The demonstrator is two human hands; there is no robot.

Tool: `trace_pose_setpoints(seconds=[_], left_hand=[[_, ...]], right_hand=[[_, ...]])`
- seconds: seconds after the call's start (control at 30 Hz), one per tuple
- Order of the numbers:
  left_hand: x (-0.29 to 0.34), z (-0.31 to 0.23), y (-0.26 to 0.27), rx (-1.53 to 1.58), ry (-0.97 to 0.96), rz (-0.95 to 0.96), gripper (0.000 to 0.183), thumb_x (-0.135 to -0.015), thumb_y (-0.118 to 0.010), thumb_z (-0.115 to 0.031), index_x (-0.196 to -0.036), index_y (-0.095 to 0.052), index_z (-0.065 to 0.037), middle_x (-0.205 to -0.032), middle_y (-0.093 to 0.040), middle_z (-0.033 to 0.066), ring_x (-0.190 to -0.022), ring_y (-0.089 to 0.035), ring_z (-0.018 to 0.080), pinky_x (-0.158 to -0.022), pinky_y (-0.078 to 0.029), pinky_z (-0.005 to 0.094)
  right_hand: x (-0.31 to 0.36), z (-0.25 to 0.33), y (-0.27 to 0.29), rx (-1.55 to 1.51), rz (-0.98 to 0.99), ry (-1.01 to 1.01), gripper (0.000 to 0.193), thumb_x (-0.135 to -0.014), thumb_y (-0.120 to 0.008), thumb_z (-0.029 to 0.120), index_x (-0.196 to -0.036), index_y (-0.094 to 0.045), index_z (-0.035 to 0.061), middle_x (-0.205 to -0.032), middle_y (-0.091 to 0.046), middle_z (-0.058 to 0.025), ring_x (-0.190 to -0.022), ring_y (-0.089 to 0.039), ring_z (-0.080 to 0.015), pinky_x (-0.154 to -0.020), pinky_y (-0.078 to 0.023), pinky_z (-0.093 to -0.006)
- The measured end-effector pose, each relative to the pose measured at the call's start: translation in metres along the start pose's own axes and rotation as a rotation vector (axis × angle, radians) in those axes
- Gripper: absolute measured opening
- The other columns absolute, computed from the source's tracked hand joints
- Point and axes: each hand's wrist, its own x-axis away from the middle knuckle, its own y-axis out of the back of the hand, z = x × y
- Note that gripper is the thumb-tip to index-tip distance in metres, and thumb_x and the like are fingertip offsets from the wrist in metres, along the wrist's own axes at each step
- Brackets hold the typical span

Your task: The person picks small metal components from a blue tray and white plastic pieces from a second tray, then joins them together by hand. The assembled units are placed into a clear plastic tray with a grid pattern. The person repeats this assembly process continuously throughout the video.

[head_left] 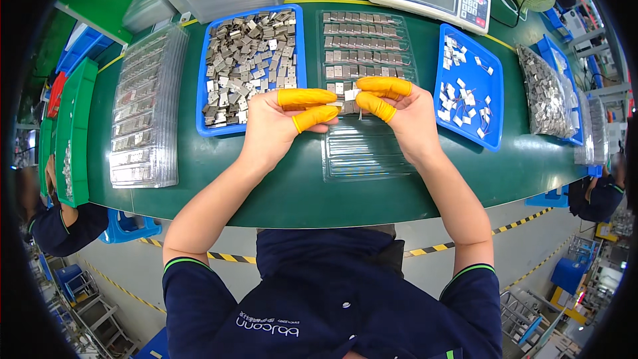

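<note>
Drop/snag risk: tiny pale part (pixel 350 95) above the clear tray (pixel 369 153), between its left and right edges.
Slack pinch or a caught lead could, I'd guess, drop it or skew the metal parts (pixel 362 56) in rows. Right hand (pixel 413 116) pinches it; left hand (pixel 274 119) has fingertips close (can't tell if gripping). Part looks flat, squarish, whitish; thin strand seems to hang below. Tray's near end faces the surface's (pixel 206 166) near edge.
</note>
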Motion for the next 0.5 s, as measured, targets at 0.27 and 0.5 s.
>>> trace_pose_setpoints(seconds=[0.27, 0.5], left_hand=[[-0.001, 0.010, 0.000, -0.051, -0.106, -0.035, 0.026, -0.074, -0.068, 0.004, -0.098, -0.063, 0.007, -0.091, -0.066, 0.0153, -0.084, -0.065, 0.0191, -0.079, -0.052, 0.0271], [0.002, 0.010, -0.007, -0.059, -0.156, -0.074, 0.022, -0.073, -0.069, 0.004, -0.094, -0.063, 0.007, -0.085, -0.066, 0.0141, -0.078, -0.066, 0.0186, -0.075, -0.053, 0.0269]], right_hand=[[0.002, -0.003, 0.002, -0.065, 0.020, -0.141, 0.027, -0.076, -0.070, 0.004, -0.100, -0.062, -0.0060, -0.095, -0.065, -0.0119, -0.082, -0.064, -0.0173, -0.075, -0.051, -0.0262], [0.007, -0.005, -0.006, 0.025, 0.016, -0.051, 0.026, -0.073, -0.072, 0.003, -0.098, -0.064, -0.0034, -0.095, -0.066, -0.0101, -0.083, -0.063, -0.0137, -0.077, -0.050, -0.0245]])
